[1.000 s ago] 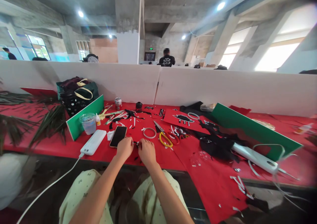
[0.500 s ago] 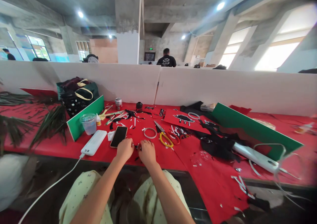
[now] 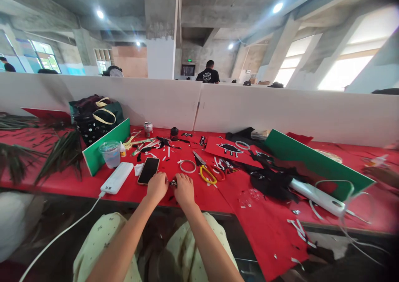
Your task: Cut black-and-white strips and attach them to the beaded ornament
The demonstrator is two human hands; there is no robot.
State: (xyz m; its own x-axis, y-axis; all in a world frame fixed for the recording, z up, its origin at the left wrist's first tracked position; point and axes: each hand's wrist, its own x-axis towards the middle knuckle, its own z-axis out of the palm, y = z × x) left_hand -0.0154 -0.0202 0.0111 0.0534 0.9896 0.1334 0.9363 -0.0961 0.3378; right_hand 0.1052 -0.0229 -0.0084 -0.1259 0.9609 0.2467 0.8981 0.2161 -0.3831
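My left hand [image 3: 157, 186] and my right hand [image 3: 184, 187] rest close together at the red table's front edge, fingers curled. A small black piece with white spots [image 3: 173, 183] shows at the fingertips of my right hand; its kind is hard to make out. What my left fingers hold, if anything, is hidden. Just beyond my left hand lies a phone [image 3: 149, 170], screen up and dark. Past my right hand are a roll of tape [image 3: 188, 166] and yellow-handled scissors [image 3: 207, 174]. A red sheet with a black, white-edged shape [image 3: 230, 150] lies farther back.
A white power bank [image 3: 117, 178] with a cable, a plastic cup [image 3: 110, 154] and a glue bottle [image 3: 122, 150] stand at left. Green boards [image 3: 106, 147] flank the work area. Black cloth [image 3: 271, 184] and a white handheld device [image 3: 318, 197] lie right. A white partition [image 3: 264, 109] runs behind.
The hands stay in nearly the same place. More of the small black-and-white piece shows between them now. The whole view has shifted slightly.
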